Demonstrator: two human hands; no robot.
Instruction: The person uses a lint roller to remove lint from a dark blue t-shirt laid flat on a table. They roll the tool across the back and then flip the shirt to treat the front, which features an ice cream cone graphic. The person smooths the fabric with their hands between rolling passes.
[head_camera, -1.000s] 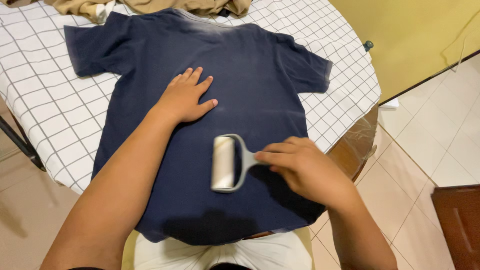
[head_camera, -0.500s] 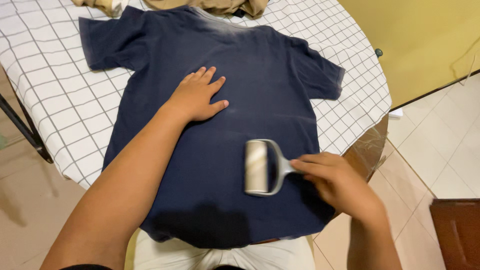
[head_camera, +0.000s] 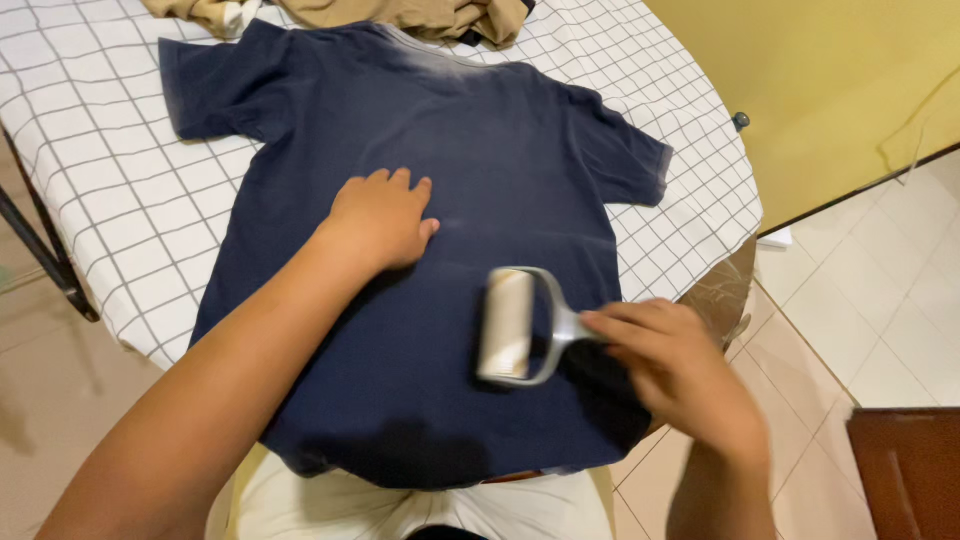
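Mid lint-pass: right hand (head_camera: 685, 375) grip closed on lint roller (head_camera: 508, 325), left hand (head_camera: 380, 220) flat, open, pinning navy T-shirt (head_camera: 450, 150); next stroke likely needs fresh cloth.

I count one navy T-shirt (head_camera: 470, 180) spread flat in front of me, with two short sleeves, one to the far left and one to the right. One lint roller (head_camera: 510, 325) rests on it, near and to the right. One white checked cloth (head_camera: 110, 200) covers the one table (head_camera: 725, 285). One heap of tan clothing (head_camera: 400, 15) lies at the far edge. Two hands are mine: my left hand (head_camera: 380, 220) and my right hand (head_camera: 675, 370).
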